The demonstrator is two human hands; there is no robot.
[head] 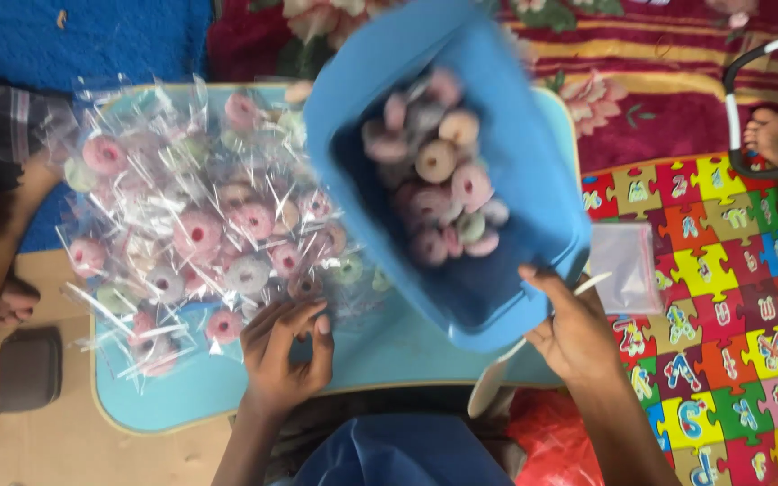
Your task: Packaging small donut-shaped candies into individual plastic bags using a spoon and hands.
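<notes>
A blue tub (pixel 533 193) of ring candies (pixel 438 162) is gripped and tilted by the right hand (pixel 574 328); a small ring is pinched by the left hand (pixel 285 346) beside wrapped candies (pixel 200 234) on the desk (pixel 380 351).

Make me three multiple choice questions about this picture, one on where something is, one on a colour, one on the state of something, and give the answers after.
1. Where does the heap of ring-shaped candies in clear plastic wrappers lie?
A. On the light blue table top
B. On the puzzle-piece floor mat
C. Inside a red bag

2. What colour is the rectangular plastic tub that holds unwrapped candy rings?
A. Green
B. Blue
C. White

3. How is that tub placed?
A. Flat on the floor
B. Upside down on the table
C. Lifted and tilted, the right hand at its lower edge

Answers:
1 A, the wrapped pile spreads over the table beside the left hand.
2 B, its walls and rim are blue.
3 C, it slants above the table with the right hand's grip on its edge.
</notes>
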